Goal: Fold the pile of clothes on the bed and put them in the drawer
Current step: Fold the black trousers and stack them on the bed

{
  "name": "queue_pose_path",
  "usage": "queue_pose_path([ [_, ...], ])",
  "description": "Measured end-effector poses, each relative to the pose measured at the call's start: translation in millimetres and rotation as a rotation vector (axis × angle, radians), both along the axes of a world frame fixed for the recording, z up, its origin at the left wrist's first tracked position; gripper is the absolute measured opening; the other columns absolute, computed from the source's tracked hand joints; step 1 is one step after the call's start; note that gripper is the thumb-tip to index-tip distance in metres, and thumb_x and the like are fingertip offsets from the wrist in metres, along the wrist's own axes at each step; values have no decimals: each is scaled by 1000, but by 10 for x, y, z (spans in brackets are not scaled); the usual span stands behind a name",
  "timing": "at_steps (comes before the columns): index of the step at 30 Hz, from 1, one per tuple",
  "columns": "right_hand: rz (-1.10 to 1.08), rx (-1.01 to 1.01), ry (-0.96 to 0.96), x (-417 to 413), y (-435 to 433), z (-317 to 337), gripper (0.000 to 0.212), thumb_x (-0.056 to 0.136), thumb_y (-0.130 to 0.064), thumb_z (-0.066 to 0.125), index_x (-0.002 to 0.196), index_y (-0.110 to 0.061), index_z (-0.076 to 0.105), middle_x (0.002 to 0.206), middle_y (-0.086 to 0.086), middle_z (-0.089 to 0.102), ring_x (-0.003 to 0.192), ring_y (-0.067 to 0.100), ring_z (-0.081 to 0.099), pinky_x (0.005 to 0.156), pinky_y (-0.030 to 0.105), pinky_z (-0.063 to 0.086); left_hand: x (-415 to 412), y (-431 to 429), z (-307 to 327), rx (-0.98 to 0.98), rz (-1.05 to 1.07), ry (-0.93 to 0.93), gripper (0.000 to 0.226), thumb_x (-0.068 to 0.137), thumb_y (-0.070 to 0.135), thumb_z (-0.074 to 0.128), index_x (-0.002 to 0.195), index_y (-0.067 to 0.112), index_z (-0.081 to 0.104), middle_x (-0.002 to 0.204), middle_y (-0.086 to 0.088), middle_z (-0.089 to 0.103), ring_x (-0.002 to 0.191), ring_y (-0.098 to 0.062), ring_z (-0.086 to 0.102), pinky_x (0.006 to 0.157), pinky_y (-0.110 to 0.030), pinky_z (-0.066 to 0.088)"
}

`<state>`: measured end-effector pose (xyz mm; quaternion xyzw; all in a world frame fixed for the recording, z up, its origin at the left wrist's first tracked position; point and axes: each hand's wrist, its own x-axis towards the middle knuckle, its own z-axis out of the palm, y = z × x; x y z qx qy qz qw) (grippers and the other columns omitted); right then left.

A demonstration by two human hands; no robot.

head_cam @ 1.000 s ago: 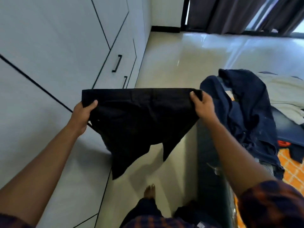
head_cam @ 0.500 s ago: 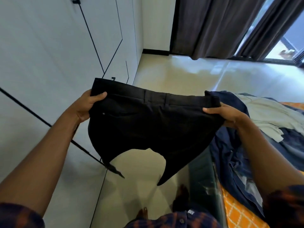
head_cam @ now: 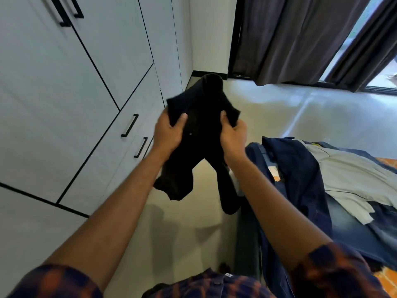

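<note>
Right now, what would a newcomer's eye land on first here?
Black cloth shorts hang bunched in mid-frame, gripped by the left hand and right hand. At the right, a dark blue denim garment and a pale grey shirt lie heaped. White wardrobe drawers with black bar handles fill the left.

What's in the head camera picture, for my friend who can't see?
A left hand and right hand grip black shorts in mid-air, the waistband bunched between them. White drawers stand at left; blue and grey clothes lie piled on a bed at right.
</note>
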<state>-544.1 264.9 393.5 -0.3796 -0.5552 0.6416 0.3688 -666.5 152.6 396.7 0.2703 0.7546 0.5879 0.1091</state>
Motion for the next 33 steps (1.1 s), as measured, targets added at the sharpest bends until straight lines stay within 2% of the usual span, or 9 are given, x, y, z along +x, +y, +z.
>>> queue_pose_path([
  [2,19,46,11,-83,-29,-20,20,104,-26,56,88,-24,68,83,-7,72,70,-3,68,62,16,53,277,200,-19,-61,-33,35,40,96,23,64,135,17,56,115,7,64,108,-11,62,91,-22,50],
  [8,-3,77,9,-132,24,-92,27,106,-32,50,104,-13,70,95,2,75,91,17,72,86,46,59,588,537,-62,-103,-27,51,33,96,20,62,129,24,59,99,18,63,94,-4,62,84,-19,50],
  [12,-52,23,-7,-49,173,-64,28,106,-35,50,110,-15,69,96,2,75,89,15,73,85,42,61,635,654,-51,-143,-132,76,31,95,15,61,124,27,61,94,26,62,87,10,60,76,-7,47],
  [18,114,150,-34,94,341,7,27,96,-45,60,104,-20,68,106,15,66,92,18,70,79,29,57,638,865,6,-47,-315,-86,29,97,14,57,122,29,61,107,8,71,96,-5,69,85,-27,59],
  [20,145,237,-117,136,333,40,11,92,-39,70,98,-33,63,109,13,60,95,15,66,83,27,55,605,908,18,-38,-355,-99,33,96,12,58,126,24,62,107,4,72,98,-7,69,87,-33,60],
  [22,117,240,-125,157,330,63,18,90,-31,74,94,-38,58,111,14,60,99,17,66,87,30,56,541,908,-1,-30,-476,-162,44,89,6,60,131,20,60,112,0,72,103,-12,70,90,-35,59],
  [27,-35,65,-127,136,418,56,9,101,-17,59,102,-24,65,98,10,71,88,16,71,80,35,56,278,825,-102,34,-781,-538,54,84,-13,52,136,5,54,125,-15,66,115,-28,66,92,-37,55],
  [30,-89,-238,116,175,404,-13,18,101,-14,57,114,-7,68,98,11,76,87,22,74,73,33,59,92,803,-157,53,-522,-686,51,88,-6,53,135,15,55,116,-7,70,102,-19,66,79,-32,50],
  [33,-62,-429,280,343,411,-21,28,85,-14,64,109,-2,72,104,18,74,92,34,72,77,39,59,-224,729,-324,-10,-373,-516,66,82,-1,64,140,28,47,128,-7,57,113,-20,57,88,-35,47],
])
